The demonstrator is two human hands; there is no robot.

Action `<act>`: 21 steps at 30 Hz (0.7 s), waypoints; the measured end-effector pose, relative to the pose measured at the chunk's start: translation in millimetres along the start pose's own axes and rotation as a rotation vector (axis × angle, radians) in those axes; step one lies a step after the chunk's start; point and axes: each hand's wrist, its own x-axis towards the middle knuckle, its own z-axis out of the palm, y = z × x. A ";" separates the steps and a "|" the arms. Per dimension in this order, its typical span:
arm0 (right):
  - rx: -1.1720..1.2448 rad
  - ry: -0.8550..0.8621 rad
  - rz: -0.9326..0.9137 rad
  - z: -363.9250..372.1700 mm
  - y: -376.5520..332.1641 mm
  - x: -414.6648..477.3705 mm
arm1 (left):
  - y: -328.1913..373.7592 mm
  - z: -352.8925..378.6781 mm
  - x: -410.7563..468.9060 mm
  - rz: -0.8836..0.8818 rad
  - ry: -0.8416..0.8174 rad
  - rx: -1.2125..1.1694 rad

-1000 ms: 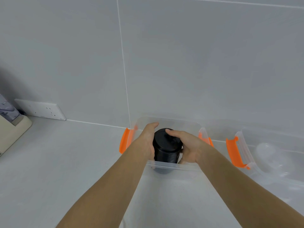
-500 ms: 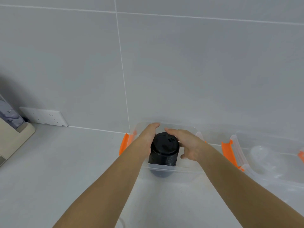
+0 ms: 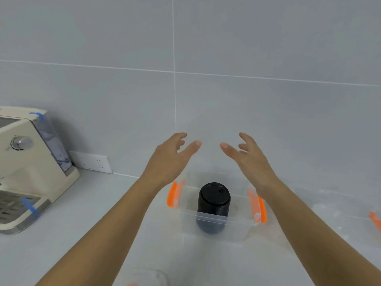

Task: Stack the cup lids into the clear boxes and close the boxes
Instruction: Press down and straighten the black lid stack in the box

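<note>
A tall stack of black cup lids [image 3: 213, 205] stands upright inside a clear box [image 3: 237, 226] with orange side clips, set on the white counter near the wall. My left hand [image 3: 171, 159] and my right hand [image 3: 249, 159] hover above the box, one on each side, both open with fingers spread and holding nothing. A second clear box [image 3: 350, 215] with an orange clip sits to the right; what it holds is too faint to tell. A clear box lid [image 3: 148, 277] lies at the bottom edge of the view.
A cream coffee machine [image 3: 31, 168] with blue tape stands at the left. A white wall socket [image 3: 90, 162] sits behind it on the grey tiled wall. The white counter [image 3: 82, 234] spreads between the machine and the box.
Both hands have let go of the black lid stack and risen above the box with fingers spread. The stack now stands alone in the box. The view has tilted up and left.
</note>
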 end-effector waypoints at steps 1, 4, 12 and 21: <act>-0.016 0.029 -0.068 0.8 -5.4 -7.9 | 1.8 -10.9 -9.5 0.052 0.057 0.045; -0.068 0.077 -0.224 6.7 -17.1 -33.5 | 0.1 -39.3 -41.2 0.195 0.213 0.181; -0.233 0.038 -0.504 49.1 -12.4 -98.7 | -46.2 -78.7 -130.5 0.448 0.480 0.383; -0.408 -0.128 -0.383 130.0 69.0 -145.7 | -152.0 -81.5 -202.8 0.173 0.516 0.485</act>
